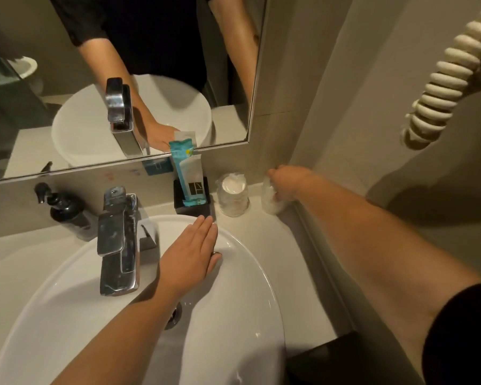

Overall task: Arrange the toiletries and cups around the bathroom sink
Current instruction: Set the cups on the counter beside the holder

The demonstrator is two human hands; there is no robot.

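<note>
By the back wall, my right hand [285,181] holds a wrapped cup [271,200] on the counter [264,232], near cup 2 [232,197]. My left hand [190,252] lies flat on the sink [242,262] rim. I think I am placing cups. Next, set it down straight and let go.

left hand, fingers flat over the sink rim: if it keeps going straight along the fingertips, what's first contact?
Most likely the black holder with the toiletry packets, directly ahead of the left hand; its fingertips are already almost at the holder's base, though depth is unclear.
</note>
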